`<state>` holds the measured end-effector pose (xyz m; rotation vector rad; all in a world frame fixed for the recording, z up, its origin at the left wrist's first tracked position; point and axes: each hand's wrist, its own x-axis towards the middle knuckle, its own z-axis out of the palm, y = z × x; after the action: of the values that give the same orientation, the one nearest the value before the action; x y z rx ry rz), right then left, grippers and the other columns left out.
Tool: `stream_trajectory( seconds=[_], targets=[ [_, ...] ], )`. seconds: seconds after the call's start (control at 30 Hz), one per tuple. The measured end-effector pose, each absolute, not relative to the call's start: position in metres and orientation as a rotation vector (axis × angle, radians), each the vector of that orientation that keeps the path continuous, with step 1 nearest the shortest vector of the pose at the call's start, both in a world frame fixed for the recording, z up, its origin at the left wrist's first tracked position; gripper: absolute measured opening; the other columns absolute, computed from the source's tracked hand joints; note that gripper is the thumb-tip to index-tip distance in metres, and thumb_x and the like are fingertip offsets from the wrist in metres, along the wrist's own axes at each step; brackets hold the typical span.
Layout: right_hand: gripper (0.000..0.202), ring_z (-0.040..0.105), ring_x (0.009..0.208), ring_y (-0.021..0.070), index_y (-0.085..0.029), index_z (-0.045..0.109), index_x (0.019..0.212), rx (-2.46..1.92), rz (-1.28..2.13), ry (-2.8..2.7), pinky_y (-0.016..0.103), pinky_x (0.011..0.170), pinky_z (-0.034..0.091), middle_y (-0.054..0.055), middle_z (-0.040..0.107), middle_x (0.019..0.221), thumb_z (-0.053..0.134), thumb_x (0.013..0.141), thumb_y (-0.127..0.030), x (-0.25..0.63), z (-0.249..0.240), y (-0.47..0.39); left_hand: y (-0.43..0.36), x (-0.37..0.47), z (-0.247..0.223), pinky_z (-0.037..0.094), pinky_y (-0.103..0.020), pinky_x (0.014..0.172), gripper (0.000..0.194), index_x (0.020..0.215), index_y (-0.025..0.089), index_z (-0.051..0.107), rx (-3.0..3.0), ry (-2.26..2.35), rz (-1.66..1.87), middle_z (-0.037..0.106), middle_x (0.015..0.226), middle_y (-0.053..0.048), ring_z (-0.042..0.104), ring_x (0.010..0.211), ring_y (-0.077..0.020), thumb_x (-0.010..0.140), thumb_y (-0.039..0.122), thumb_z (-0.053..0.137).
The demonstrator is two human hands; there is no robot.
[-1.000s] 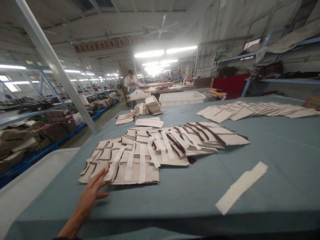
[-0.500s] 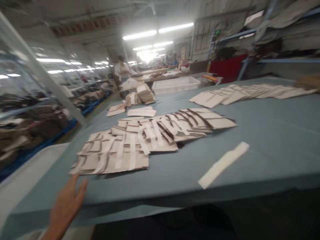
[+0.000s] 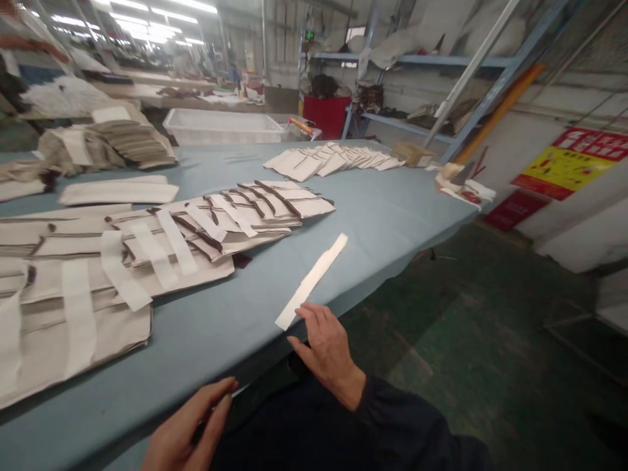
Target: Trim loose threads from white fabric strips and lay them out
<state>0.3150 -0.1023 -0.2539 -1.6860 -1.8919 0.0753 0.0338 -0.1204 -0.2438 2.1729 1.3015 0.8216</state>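
A pale fabric strip (image 3: 314, 278) lies slantwise on the blue-green cloth near the table's front edge. My right hand (image 3: 328, 350) is at its near end, fingertips over the strip's edge and thumb apart. Whether the fingertips touch it, I cannot tell. Lower down, my left hand (image 3: 191, 428) is beside the table edge, its fingers stretched out with a gap between them; nothing shows in it. Left of the strip, overlapping beige fabric panels (image 3: 191, 294) with dark brown edging lie in a row, with several white strips (image 3: 78, 307) across them.
Another row of beige pieces (image 3: 338, 160) lies farther back on the table (image 3: 377, 216). Folded fabric stacks (image 3: 132, 140) and a white plastic bin (image 3: 220, 125) stand at the back left. A person's arm (image 3: 34, 44) shows at the upper left. Blue shelving (image 3: 451, 62) lines the wall.
The view has swung right and closer to the lone strip. My right hand has come into view beside it. My left hand now appears below the table edge, away from the panels.
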Motion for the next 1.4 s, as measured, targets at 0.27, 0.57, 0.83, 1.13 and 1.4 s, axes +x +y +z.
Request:
stream_trajectory(
  seconds=[0.27, 0.57, 0.83, 1.13, 1.4],
  targets=[
    [0.047, 0.059, 0.111, 0.0297, -0.018, 0.064, 0.116, -1.537, 0.035, -2.240, 0.045, 0.097, 0.045, 0.009, 0.069, 0.123, 0.087, 0.080, -0.037, 0.339, -0.249, -0.060, -0.123, 0.064, -0.235, 0.059, -0.010, 0.078, 0.024, 0.105, 0.032, 0.076, 2.127, 1.135, 0.858, 0.082, 0.096, 0.004, 0.080, 0.083, -0.0138, 0.100, 0.044, 0.057],
    [0.025, 0.059, 0.106, 0.0268, -0.021, 0.069, 0.107, -1.506, 0.064, -2.166, 0.041, 0.096, 0.041, 0.006, 0.070, 0.112, 0.079, 0.088, -0.034, 0.336, -0.242, -0.059, -0.131, 0.058, -0.253, 0.060, -0.015, 0.081, 0.025, 0.106, 0.032, 0.077, 2.057, 1.159, 0.750, 0.082, 0.100, 0.002, 0.079, 0.088, -0.0153, 0.099, 0.045, 0.057],
    [0.015, 0.059, 0.085, 0.0208, -0.019, 0.066, 0.082, -1.762, 0.121, -1.858, 0.032, 0.078, 0.039, 0.004, 0.069, 0.087, 0.065, 0.095, -0.026, 0.317, -0.245, -0.061, -0.129, 0.066, -0.249, 0.062, -0.019, 0.081, 0.028, 0.105, 0.030, 0.078, 1.907, 1.161, 0.697, 0.082, 0.099, 0.001, 0.078, 0.089, -0.0176, 0.098, 0.045, 0.056],
    [0.025, 0.054, 0.061, 0.0134, -0.021, 0.064, 0.078, -1.801, 0.780, -1.422, 0.023, 0.059, 0.034, -0.004, 0.060, 0.064, 0.059, 0.093, -0.041, 0.273, -0.236, -0.065, -0.107, 0.073, -0.240, 0.064, -0.030, 0.075, 0.038, 0.105, 0.023, 0.076, 1.629, 1.348, 0.794, 0.082, 0.093, -0.005, 0.079, 0.086, -0.0239, 0.094, 0.052, 0.053],
    [0.030, 0.060, 0.064, 0.0146, -0.020, 0.069, 0.077, -1.678, 1.022, -1.472, 0.023, 0.058, 0.035, -0.002, 0.066, 0.067, 0.054, 0.095, -0.038, 0.240, -0.228, -0.057, -0.085, 0.063, -0.228, 0.059, -0.039, 0.083, 0.034, 0.112, 0.019, 0.071, 1.808, 1.595, 1.068, 0.079, 0.103, -0.008, 0.074, 0.089, -0.0247, 0.096, 0.045, 0.055]
  ],
)
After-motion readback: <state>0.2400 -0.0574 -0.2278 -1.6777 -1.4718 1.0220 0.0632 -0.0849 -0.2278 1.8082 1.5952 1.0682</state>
